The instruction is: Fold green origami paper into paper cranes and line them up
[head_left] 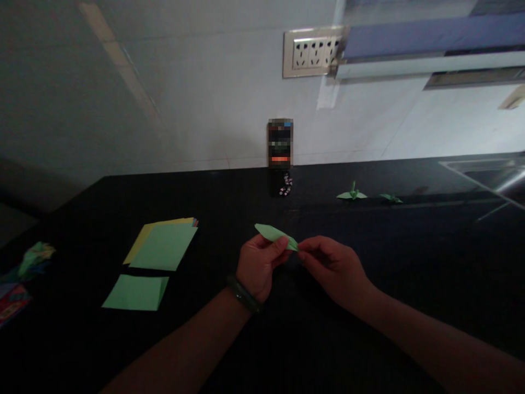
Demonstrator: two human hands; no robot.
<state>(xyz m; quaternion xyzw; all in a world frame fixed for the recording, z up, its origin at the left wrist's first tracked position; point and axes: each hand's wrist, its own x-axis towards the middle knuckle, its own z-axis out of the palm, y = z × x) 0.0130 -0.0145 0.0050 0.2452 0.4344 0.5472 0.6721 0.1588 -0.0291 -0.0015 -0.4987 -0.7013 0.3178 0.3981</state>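
A narrow piece of folded green paper (268,232) is held above the dark countertop, its broad end pointing up and left. My left hand (256,265) is closed around its middle, thumb lying on top. At the thin right-hand tip, my right hand (334,265) pinches the paper between thumb and fingertips. Two small folded green paper cranes stand farther back on the right: a larger crane (352,193) with wings spread and a smaller crane (391,198). On the left lie a stack of coloured paper sheets (164,246) and a separate green sheet (135,291) with a crease.
A phone (280,143) leans upright against the wall, with a beaded strap (286,185) before it. Crumpled coloured paper (35,260) and a red packet (14,303) lie at the far left. A sink edge (471,178) is at right; sockets (314,53) are on the wall.
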